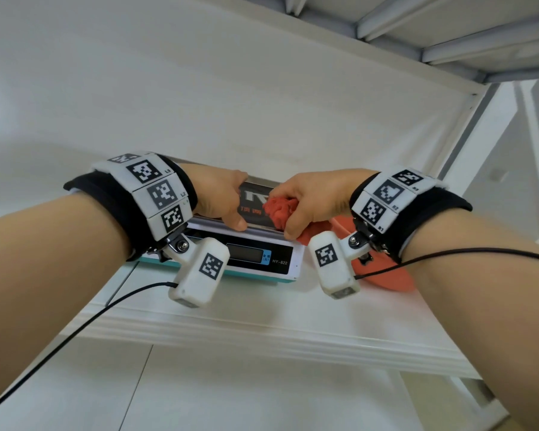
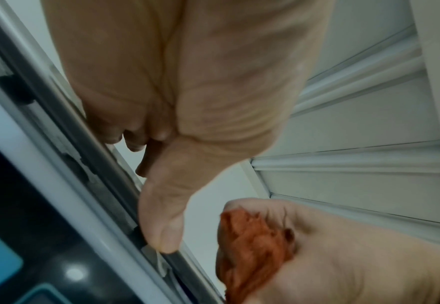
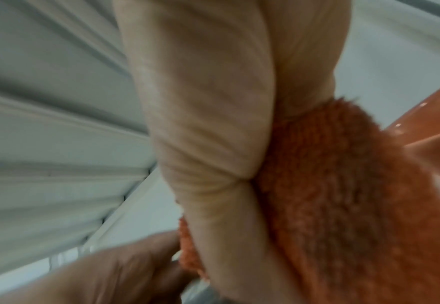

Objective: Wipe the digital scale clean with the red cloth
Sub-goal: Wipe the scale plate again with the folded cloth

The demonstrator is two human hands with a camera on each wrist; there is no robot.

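Note:
A digital scale point(image 1: 262, 256) with a teal base, dark display and steel platter stands on a white shelf, centre of the head view. My left hand point(image 1: 221, 200) grips the platter's left part, thumb on its front edge point(image 2: 161, 232) and fingers curled over the top. My right hand point(image 1: 305, 203) holds a bunched red cloth point(image 1: 279, 209) and presses it on the platter's right part. In the right wrist view the fuzzy cloth point(image 3: 343, 195) fills the palm, with the thumb across it. The left wrist view shows the cloth point(image 2: 252, 251) in the right hand beside my left thumb.
A red-orange plate or dish point(image 1: 383, 269) lies on the shelf point(image 1: 262, 325) right of the scale, under my right wrist. A white back wall stands behind the scale. Another shelf point(image 1: 448, 42) hangs overhead. A white upright post point(image 1: 479, 141) rises at the right.

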